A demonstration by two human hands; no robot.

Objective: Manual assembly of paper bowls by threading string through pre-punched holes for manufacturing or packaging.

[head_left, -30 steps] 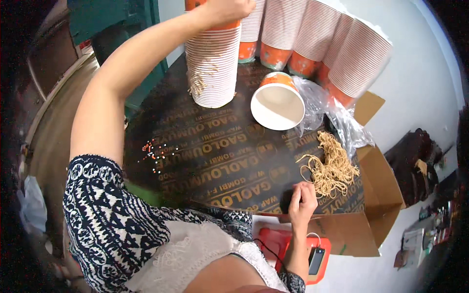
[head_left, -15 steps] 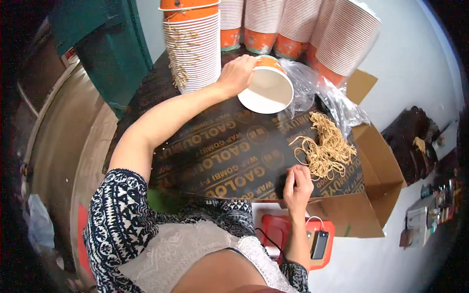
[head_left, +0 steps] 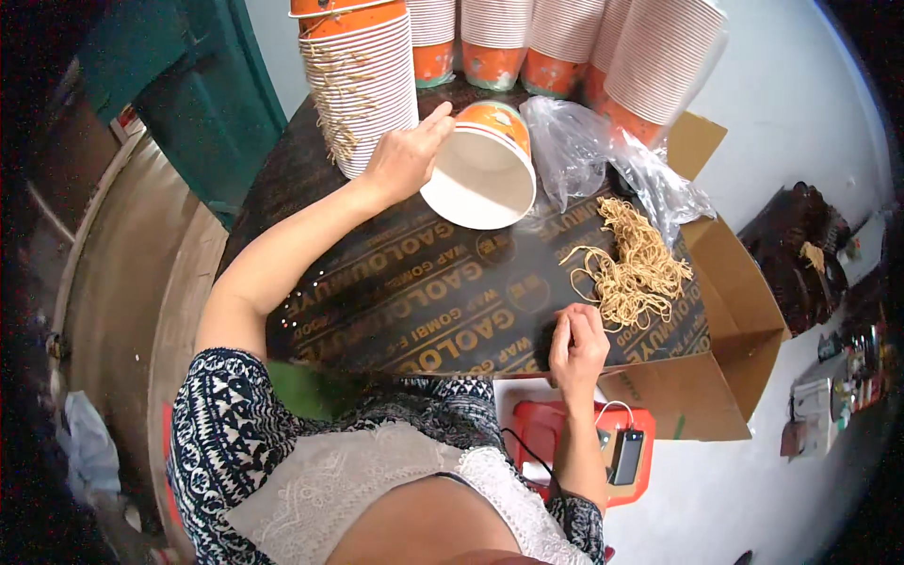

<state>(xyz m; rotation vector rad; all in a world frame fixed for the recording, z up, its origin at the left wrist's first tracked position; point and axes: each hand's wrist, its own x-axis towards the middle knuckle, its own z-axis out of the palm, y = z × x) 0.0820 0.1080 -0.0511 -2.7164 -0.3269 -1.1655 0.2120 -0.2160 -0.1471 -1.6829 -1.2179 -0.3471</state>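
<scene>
A white paper tub (head_left: 482,179) with an orange printed outside lies tilted on the dark table (head_left: 414,282), its mouth facing me. My left hand (head_left: 405,158) is at the tub's left side, fingers stretched out and close together along its wall; whether they touch it is hard to tell. Close to the table's front edge, my right hand (head_left: 577,347) is closed with curled fingers; what is in it, if anything, is hidden. Just beyond it sits a loose heap of thin tan bands (head_left: 640,268). Similar bands hang on the tall stack of nested tubs (head_left: 363,94) left of my left hand.
More stacks of nested tubs (head_left: 659,71) stand along the back. A crumpled clear plastic bag (head_left: 570,155) lies before them. An open cardboard box (head_left: 739,301) adjoins the table's right side. Below the front edge is a red stool (head_left: 640,480) with a black device (head_left: 626,457).
My left hand has slid left and its fingers have straightened off the tub's rim. The tub has shifted slightly left and turned its mouth more toward me. My right hand stays near the bands.
</scene>
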